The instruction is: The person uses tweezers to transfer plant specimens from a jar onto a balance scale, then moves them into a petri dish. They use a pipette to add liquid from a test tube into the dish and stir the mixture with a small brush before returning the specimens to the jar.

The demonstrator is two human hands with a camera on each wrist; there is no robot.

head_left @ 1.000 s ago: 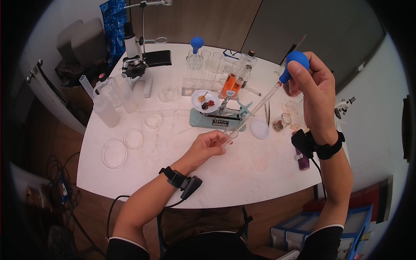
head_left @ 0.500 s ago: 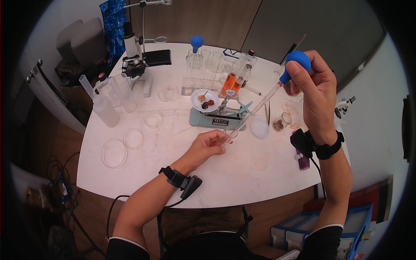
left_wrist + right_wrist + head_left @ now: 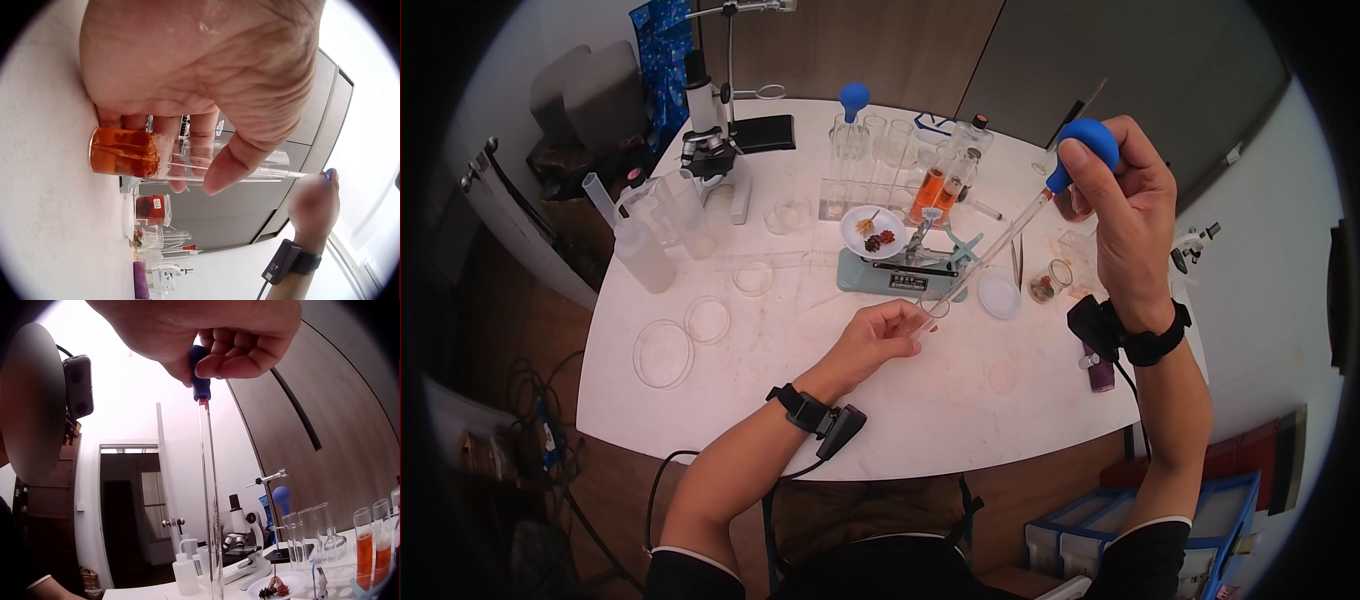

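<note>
Steadying both ends looks key. Head: R grip (image 3: 1138,212) pinches the bulb (image 3: 1089,141), pipette (image 3: 1000,244) slanting down to L grip (image 3: 876,340). L wrist: L grip's curled round the tube (image 3: 147,150) at the desk (image 3: 47,150), pipette inside, orange liq (image 3: 115,155) low w/ froth (image 3: 164,155) atop; prob. best held upright, pipette centred. R wrist: pipette hangs straight off the bulb; changing pressure slowly should limit froth.

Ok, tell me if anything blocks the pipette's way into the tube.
Nothing visible does: from the blue bulb in the right hand, the pipette runs through the open mouth of the tube in the left hand, towards the orange liquid.
</note>
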